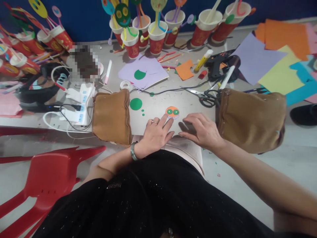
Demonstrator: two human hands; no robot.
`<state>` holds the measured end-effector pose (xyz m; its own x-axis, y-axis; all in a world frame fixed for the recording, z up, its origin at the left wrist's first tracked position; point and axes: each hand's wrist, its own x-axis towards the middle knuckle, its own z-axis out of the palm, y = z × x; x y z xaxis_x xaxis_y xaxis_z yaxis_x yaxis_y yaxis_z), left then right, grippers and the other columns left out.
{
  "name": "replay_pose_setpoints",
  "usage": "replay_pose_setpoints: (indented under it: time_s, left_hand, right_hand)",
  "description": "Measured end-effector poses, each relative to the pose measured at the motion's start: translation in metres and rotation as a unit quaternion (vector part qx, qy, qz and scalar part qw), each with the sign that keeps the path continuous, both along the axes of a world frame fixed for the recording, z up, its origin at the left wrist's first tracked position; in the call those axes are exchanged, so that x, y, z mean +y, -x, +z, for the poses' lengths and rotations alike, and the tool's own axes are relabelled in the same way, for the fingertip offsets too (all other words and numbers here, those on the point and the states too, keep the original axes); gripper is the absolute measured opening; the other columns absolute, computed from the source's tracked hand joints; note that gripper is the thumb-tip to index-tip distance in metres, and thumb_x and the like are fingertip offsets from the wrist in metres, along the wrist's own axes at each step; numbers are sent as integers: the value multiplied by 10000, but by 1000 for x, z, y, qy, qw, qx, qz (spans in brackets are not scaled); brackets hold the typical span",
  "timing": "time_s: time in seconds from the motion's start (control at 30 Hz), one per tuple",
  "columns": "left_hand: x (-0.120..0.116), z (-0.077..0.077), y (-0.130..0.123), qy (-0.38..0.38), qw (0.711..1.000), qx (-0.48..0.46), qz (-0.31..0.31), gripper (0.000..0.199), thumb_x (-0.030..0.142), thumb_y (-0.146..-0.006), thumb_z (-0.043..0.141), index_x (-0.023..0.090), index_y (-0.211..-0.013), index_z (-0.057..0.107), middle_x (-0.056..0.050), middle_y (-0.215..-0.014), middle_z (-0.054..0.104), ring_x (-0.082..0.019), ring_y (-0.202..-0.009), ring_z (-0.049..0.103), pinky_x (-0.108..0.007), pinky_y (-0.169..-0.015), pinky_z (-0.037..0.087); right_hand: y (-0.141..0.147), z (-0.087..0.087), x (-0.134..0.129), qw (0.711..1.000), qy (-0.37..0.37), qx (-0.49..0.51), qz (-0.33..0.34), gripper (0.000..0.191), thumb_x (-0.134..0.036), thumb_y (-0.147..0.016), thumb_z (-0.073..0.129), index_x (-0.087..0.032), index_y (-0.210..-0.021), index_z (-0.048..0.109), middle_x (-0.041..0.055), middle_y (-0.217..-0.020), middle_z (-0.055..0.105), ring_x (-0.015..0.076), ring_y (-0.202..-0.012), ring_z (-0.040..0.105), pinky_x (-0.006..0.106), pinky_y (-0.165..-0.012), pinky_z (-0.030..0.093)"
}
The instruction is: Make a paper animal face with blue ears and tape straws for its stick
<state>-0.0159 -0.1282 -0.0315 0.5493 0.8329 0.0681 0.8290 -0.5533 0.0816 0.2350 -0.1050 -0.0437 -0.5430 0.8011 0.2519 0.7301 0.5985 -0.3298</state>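
Landmark: orange disc (172, 112)
Disc: on table (158, 127), green eyes up
Left hand (156, 135): fingertips at disc's near edge, fingers slightly spread, nothing gripped
Right hand (202, 130): right of disc, apart, half-open, empty

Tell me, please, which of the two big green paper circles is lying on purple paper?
The farther circle, not fully round, lies on the purple paper. The nearer circle lies directly on the table.
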Motion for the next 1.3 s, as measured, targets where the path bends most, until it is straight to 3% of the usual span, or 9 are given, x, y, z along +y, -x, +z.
replay_pose_setpoints:
  time_s: [0.13, 0.27, 0.4, 0.53, 0.63, 0.8, 1.03, 1.3]
  left_hand:
    - [-4, -1, 4, -6, 1000, -27, 2, 556, 510, -1153, 343, 185, -1535, 585, -190, -1590, 579, -262, -1100, 629, -411, -946, 433]
    - [-6, -1, 7, -4, 999, -41, 12, 454, 462, -1142, 419, 175, -1401, 656, -185, -1547, 612, -261, -1106, 649, -406, -938, 441]
    - [-6, -1, 6, 1, 999, -38, 21, 452, 488, -1134, 434, 163, -1329, 680, -186, -1535, 625, -262, -1097, 650, -409, -934, 456]
    - [-6, -2, 3, -10, 999, -26, 33, 595, 563, -1135, 374, 152, -1495, 607, -200, -1580, 605, -291, -1203, 615, -422, -959, 471]
    - [-5, -1, -1, -20, 999, -9, 26, 678, 575, -1134, 357, 138, -1638, 482, -201, -1652, 553, -305, -1309, 559, -439, -1006, 473]
    - [-3, -1, -4, 10, 1000, -6, 7, 737, 637, -1118, 368, 117, -1620, 510, -170, -1689, 530, -315, -1360, 526, -453, -1044, 465]
    - [-3, -3, -3, 6, 1000, -23, 6, 777, 674, -1112, 335, 120, -1633, 497, -216, -1685, 517, -347, -1376, 530, -470, -1071, 440]
    - [-3, -3, -6, 21, 1000, -17, 3, 842, 706, -1094, 352, 89, -1656, 457, -198, -1735, 465, -358, -1530, 452, -503, -1204, 409]
  right_hand:
    - [6, -10, -1, 995, -11, 10, 102, 697, -764, -1034, 498, -188, -1411, 614, 247, -1494, 677, 426, -1375, 650, 640, -1087, 554]
    - [14, -16, -1, 988, 29, 32, 150, 943, -790, -1001, 547, -148, -1673, 388, 279, -1700, 485, 436, -1600, 463, 715, -1253, 430]
    - [13, -15, -2, 985, 68, 57, 151, 1120, -814, -966, 587, -167, -1774, 161, 268, -1743, 426, 431, -1628, 426, 709, -1284, 417]
    - [6, -13, -3, 985, 64, 114, 112, 1095, -863, -979, 475, -245, -1791, 79, 208, -1761, 422, 405, -1643, 410, 680, -1340, 365]
    - [4, -14, -4, 990, 29, 103, 96, 1094, -827, -1007, 469, -200, -1805, 61, 225, -1749, 436, 407, -1630, 431, 679, -1351, 342]
    - [7, -15, -4, 987, -1, 50, 154, 1140, -775, -1009, 545, -129, -1803, 44, 285, -1697, 483, 416, -1609, 462, 693, -1300, 409]
    - [6, -18, -7, 989, 15, 33, 145, 1141, -781, -1016, 522, -163, -1805, -24, 262, -1758, 394, 413, -1651, 387, 689, -1306, 405]
    - [6, -23, -6, 990, -4, 25, 137, 1179, -806, -1000, 510, -156, -1800, -63, 271, -1737, 428, 410, -1640, 411, 680, -1300, 406]
